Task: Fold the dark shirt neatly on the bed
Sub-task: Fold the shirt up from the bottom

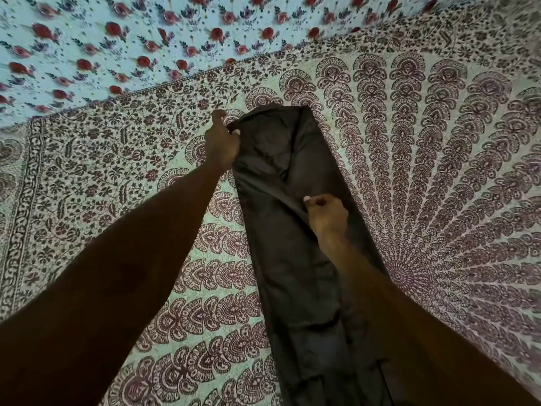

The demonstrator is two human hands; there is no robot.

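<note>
While the dark shirt (292, 230) lies as a long narrow strip down the middle of the frame, its far end reaches just above centre and its near end leaves the lower edge. The left hand (221, 142) pinches the far left corner with closed fingers. The right hand (326, 213) grips a fold at mid-length, fingers curled shut. Under it is a maroon paisley bedspread (439, 171), with free room on both sides. A rose-printed sheet (117, 39) fills the upper left.

both hands pinch the dark shirt (289, 230) on the patterned bedspread (439, 171): left hand (221, 142) far corner, right hand (327, 213) mid-cloth
</note>
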